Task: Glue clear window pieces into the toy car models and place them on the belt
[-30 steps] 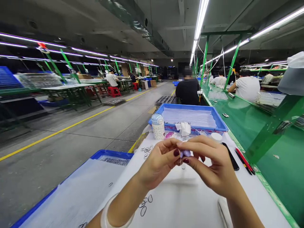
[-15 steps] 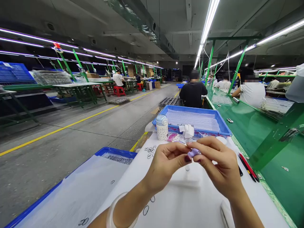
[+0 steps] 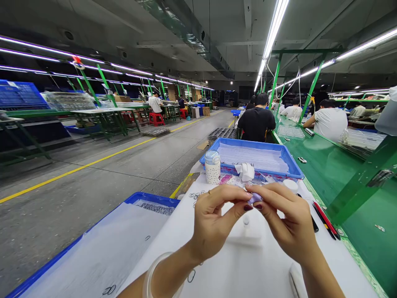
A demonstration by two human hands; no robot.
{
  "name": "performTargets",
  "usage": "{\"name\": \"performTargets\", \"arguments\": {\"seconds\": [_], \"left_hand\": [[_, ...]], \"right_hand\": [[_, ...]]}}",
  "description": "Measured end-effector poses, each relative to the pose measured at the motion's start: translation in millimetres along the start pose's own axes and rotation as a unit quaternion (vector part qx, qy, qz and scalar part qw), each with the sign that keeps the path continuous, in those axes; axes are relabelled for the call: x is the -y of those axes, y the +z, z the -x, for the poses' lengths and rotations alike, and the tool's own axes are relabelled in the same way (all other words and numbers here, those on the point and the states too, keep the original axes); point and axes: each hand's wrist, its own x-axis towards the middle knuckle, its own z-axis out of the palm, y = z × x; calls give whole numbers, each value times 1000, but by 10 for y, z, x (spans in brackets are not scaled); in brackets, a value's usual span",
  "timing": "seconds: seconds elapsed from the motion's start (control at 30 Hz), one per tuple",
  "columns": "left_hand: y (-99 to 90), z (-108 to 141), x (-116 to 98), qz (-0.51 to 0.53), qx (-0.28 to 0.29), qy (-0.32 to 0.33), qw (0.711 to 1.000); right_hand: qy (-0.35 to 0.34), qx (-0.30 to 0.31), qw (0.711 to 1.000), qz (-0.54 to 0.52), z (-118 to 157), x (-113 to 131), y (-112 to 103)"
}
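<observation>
A small pale purple piece [image 3: 254, 198], its exact kind too small to make out, is pinched between both hands above the white-covered table [image 3: 242, 273]. My left hand [image 3: 217, 219] grips its left side with thumb and index finger. On the other side, my right hand [image 3: 285, 215] pinches it the same way, and the fingertips of both hands nearly meet. Below them stands a white block [image 3: 248, 236] with a short upright peg [image 3: 246, 222]. Dark oval rings [image 3: 191, 276] lie on the white cover, some partly hidden behind my left forearm.
A blue tray [image 3: 293, 163] with white sheets and a dotted cup [image 3: 212, 167] stand at the back. Another blue tray [image 3: 83, 236] sits at left. Red and black pens [image 3: 325, 219] lie at right, beside the green bench [image 3: 328, 165]. A person in black [image 3: 257, 123] sits ahead.
Both hands still hold the purple piece. The fingers have closed further over it, so less of it shows, and the left hand has tilted more upright.
</observation>
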Motion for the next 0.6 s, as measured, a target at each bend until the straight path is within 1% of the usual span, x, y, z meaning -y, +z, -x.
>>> {"name": "performTargets", "arguments": {"seconds": [0.1, 0.2, 0.27, 0.33, 0.47, 0.6], "left_hand": [[-7, 8, 8, -39, 11, 43, 998], [-1, 18, 13, -66, 4, 79, 995], [5, 32, 16, -97, 0, 116, 989], [5, 52, 17, -144, -5, 157, 977], [-12, 79, 2, -237, -5, 227, 945], [-24, 62, -44, -284, 1, 265, 921]], "right_hand": [[11, 6, 1000, -18, 10, 2, 3], [32, 12, 998, -49, 22, -11, 15], [48, 16, 996, -70, 31, -16, 29], [60, 18, 995, -81, 41, -11, 45], [79, 8, 993, -82, 60, 34, 81], [106, -35, 989, -99, 72, 86, 138]]}}
